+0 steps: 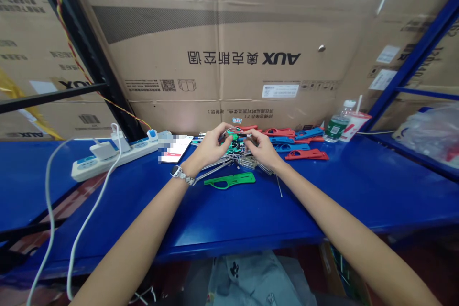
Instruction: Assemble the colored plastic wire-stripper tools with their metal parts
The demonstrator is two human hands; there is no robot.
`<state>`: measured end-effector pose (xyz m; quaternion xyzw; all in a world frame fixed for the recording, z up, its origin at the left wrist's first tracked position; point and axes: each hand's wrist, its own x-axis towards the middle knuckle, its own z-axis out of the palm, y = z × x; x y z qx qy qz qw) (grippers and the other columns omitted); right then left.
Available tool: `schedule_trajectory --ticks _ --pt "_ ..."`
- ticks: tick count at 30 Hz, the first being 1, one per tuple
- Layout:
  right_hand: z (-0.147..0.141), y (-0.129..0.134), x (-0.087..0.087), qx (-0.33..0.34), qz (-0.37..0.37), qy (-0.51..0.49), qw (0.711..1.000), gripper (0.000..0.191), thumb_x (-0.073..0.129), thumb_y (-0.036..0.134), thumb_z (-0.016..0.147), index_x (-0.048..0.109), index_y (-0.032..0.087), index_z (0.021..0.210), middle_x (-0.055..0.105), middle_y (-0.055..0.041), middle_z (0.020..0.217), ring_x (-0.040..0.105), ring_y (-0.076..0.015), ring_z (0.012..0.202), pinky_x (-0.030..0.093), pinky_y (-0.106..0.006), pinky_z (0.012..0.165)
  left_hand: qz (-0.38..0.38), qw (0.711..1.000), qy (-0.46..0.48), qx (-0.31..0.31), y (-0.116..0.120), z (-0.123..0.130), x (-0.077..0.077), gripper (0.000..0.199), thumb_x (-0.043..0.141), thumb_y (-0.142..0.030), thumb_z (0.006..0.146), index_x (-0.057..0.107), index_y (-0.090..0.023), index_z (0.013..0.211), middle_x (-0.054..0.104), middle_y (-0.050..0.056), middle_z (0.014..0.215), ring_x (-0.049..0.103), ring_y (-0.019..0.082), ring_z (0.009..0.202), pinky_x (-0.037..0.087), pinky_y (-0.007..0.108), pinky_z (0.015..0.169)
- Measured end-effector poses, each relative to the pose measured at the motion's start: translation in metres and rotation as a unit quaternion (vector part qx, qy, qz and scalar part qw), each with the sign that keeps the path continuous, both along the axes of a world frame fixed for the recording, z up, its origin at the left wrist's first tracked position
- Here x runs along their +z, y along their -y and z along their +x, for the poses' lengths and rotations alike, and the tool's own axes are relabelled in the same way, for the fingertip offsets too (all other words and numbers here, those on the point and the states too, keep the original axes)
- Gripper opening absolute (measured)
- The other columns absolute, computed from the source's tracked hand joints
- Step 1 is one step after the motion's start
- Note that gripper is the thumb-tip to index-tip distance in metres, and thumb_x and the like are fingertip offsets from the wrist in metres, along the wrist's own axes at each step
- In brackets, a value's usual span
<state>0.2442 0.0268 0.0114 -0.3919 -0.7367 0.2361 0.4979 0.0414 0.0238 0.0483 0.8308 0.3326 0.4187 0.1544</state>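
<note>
My left hand [214, 143], with a silver watch [183, 175] on its wrist, and my right hand [261, 148] are raised over a pile of small parts at the back of the blue table. Both have bent fingers closed on something small and dark, with a thin pale wire between them; the items are too small to name. Beneath my hands lie metal tubes [216, 166], clear pieces and thin wires. Nearer me rests a green plastic shell [231, 180] with a loop-shaped opening. Red shells [307, 154] and blue shells [292, 147] are heaped right of my right hand.
A white power strip [114, 154] with plugs and cables stands at the left, beside a phone [176, 148]. At the back right are a green-labelled bottle [334, 127] and a cup with a straw [355, 125]. Large cardboard [244, 33] rises behind the blue table [244, 220].
</note>
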Motion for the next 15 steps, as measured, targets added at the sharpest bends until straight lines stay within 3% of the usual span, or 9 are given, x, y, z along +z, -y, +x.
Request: schedule_trajectory --ticks 4,8,11,15 --pt "0.014 0.024 0.004 0.049 -0.022 0.031 0.998 0.026 0.061 0.024 0.085 0.057 0.023 0.11 0.063 -0.0012 0.088 0.057 -0.0169 0.07 0.046 -0.03 0.066 0.014 0.998 -0.044 -0.032 0.013 -0.012 0.0 0.023 0.06 -0.032 0.098 0.062 -0.019 0.116 0.066 0.0 0.079 0.053 0.013 0.061 0.039 0.026 0.059" --pt "0.022 0.05 0.003 0.133 -0.062 0.066 0.987 0.021 0.061 0.024 0.086 0.055 0.022 0.106 0.056 0.0008 0.083 0.051 -0.0147 0.067 0.042 -0.028 0.064 -0.007 0.993 -0.085 -0.079 0.027 -0.021 -0.004 0.017 0.056 -0.032 0.1 0.068 -0.019 0.098 0.072 0.003 0.087 0.063 0.015 0.074 0.044 0.028 0.066" --pt "0.02 0.055 -0.004 0.116 -0.067 0.096 0.986 0.013 0.059 0.03 0.092 0.058 0.021 0.101 0.052 0.0022 0.077 0.045 -0.0134 0.062 0.038 -0.027 0.06 -0.067 0.988 -0.101 -0.094 0.034 -0.027 -0.009 0.018 0.057 -0.03 0.097 0.07 -0.019 0.097 0.075 0.003 0.084 0.066 0.015 0.074 0.046 0.028 0.067" --pt "0.011 0.051 -0.016 0.078 -0.047 0.122 0.988 0.018 0.057 0.034 0.097 0.057 0.023 0.111 0.051 0.0043 0.074 0.044 -0.013 0.059 0.038 -0.027 0.059 -0.163 0.976 -0.13 -0.066 0.037 -0.033 -0.012 0.03 0.055 -0.039 0.097 0.07 -0.017 0.083 0.075 0.004 0.075 0.062 0.014 0.062 0.044 0.027 0.06"
